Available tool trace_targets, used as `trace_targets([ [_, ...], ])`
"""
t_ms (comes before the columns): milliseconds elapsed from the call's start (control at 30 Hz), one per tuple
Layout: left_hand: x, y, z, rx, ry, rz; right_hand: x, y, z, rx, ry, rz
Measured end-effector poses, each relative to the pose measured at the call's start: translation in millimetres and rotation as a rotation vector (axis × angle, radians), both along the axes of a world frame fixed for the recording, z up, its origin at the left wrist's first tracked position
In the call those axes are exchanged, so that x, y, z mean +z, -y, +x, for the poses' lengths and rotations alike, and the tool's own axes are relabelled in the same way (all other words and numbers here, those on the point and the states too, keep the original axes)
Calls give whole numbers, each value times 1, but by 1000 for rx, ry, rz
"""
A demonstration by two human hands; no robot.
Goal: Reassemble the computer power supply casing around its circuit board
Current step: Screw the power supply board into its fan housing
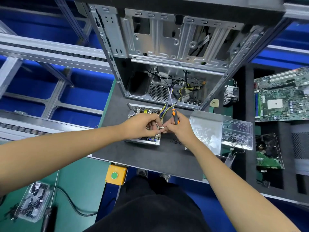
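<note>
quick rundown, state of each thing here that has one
power supply casing: open, circuit board exposed
casing cover: off, lying right of the casing
screwdriver: held in right hand, tip pointing away
left hand: fingers curled over the board
computer tower: side open
screw tray: open

open power supply casing [142, 141], circuit board [151, 138] inside

Hands [142, 124] hide most of the circuit board [144, 113]

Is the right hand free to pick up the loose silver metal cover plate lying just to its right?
Probably not yet: the right hand grips the orange-handled screwdriver, though nothing blocks the silver metal cover plate.
</note>
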State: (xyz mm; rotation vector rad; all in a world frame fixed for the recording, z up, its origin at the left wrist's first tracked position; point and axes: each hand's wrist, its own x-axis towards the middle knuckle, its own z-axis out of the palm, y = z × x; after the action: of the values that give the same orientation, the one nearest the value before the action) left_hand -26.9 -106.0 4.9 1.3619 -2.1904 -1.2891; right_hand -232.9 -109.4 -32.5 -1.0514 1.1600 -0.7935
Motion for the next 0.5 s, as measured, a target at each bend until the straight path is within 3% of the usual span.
trace_targets([
  [333,-7,-4,-5,194,-76,49,-6,4,0,43,16,12],
  [500,-7,-3,-4,159,-69,29,0,4,1,78,-1,22],
])
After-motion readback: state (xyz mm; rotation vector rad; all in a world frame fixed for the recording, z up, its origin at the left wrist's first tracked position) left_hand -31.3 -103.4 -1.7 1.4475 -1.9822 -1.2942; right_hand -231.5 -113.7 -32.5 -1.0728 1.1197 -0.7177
